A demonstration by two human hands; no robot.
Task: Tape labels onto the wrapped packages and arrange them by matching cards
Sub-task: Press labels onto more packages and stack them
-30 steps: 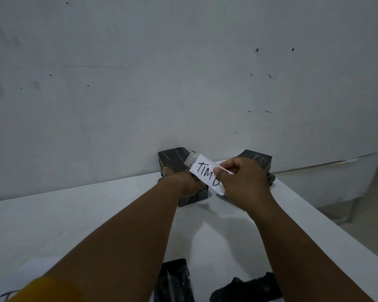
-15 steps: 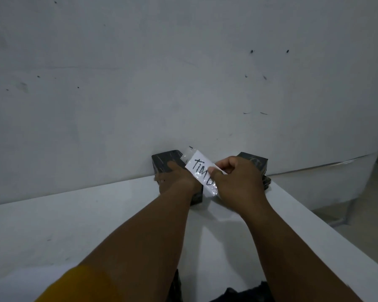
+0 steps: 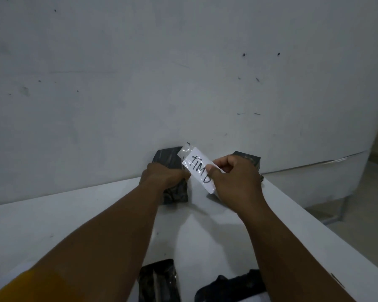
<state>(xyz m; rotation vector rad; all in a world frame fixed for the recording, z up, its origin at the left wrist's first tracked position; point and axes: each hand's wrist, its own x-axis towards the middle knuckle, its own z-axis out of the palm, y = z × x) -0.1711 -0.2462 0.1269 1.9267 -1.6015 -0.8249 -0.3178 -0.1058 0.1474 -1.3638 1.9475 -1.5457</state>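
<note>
My right hand (image 3: pixel 234 179) pinches a white paper label (image 3: pixel 198 168) with handwritten black letters and clear tape at its upper end. The label hangs tilted beside a black wrapped package (image 3: pixel 170 158) standing at the far edge of the white table (image 3: pixel 52 225) against the wall. My left hand (image 3: pixel 162 176) grips that package from the front. A second black wrapped package (image 3: pixel 248 159) stands just behind my right hand, partly hidden by it.
Another black wrapped package (image 3: pixel 158 280) lies at the near edge of the table between my arms, and a dark crumpled object (image 3: pixel 229 288) lies to its right. The table's right edge drops to the floor.
The label has lifted slightly and drawn a little away from the left package. My left hand has settled lower on the package's front. The view has tilted, showing the near package again.
</note>
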